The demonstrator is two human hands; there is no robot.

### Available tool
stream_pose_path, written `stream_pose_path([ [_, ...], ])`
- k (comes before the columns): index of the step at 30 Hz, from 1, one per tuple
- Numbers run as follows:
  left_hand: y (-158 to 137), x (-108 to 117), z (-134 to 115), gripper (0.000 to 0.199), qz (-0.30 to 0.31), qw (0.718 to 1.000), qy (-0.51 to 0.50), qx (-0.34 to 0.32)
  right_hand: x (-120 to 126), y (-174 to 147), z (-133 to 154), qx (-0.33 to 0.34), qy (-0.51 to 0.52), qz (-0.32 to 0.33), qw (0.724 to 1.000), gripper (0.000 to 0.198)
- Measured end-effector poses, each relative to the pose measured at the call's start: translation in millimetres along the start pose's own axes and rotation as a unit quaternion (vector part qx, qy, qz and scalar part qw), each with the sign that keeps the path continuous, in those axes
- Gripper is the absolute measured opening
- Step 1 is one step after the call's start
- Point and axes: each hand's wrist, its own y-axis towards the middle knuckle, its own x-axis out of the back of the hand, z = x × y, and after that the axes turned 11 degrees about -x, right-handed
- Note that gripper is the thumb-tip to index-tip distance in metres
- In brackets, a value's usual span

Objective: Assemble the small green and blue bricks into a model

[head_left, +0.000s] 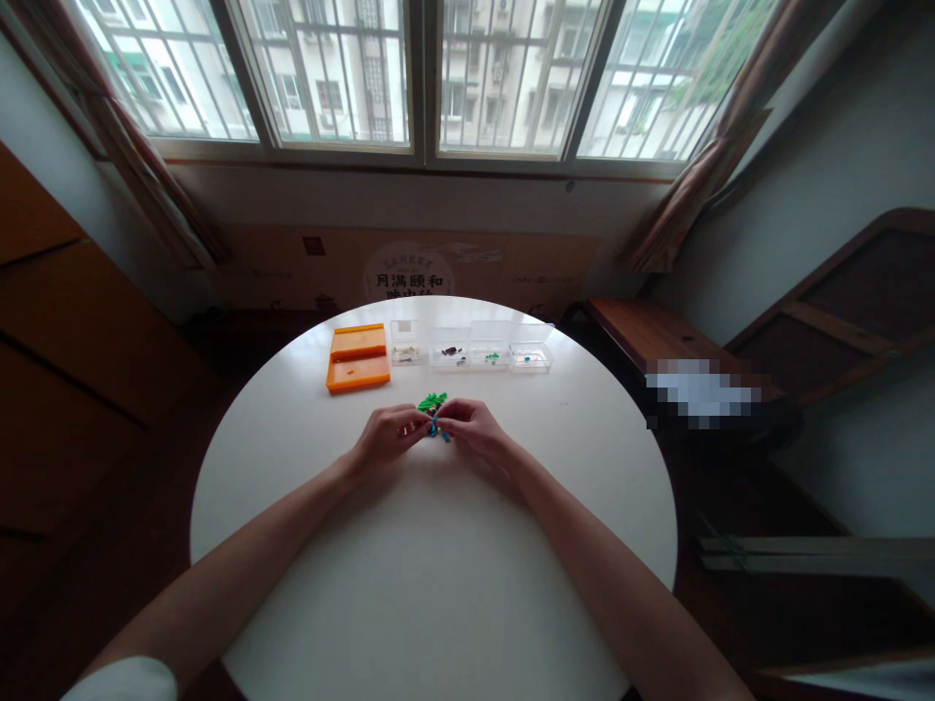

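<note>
Over the white round table, my left hand (392, 430) and my right hand (473, 426) meet with fingertips pinched on a small toy-brick model. Leafy green pieces (432, 400) stick out on its far side, and blue pieces (445, 435) show between and below the fingers. Some brown and yellowish bits are visible in its middle. My fingers cover part of the model, so how its pieces join cannot be made out. Both thumbs and forefingers are closed around the blue part.
An orange open case (357, 378) with a tiny piece inside stands at the back left of the table (438, 584). Beside it, clear plastic boxes (471, 368) with raised lids hold small beige, dark, green and blue pieces. A wooden bench (643, 336) stands right of the table.
</note>
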Motion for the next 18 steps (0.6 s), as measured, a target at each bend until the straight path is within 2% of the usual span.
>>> stream_pose_path([
  [18,-0.1,0.3,0.5,0.018,0.005,1.0,0.003,-0.004,-0.4,-1.2,1.5,0.001,0.001,0.001,1.0,0.027],
])
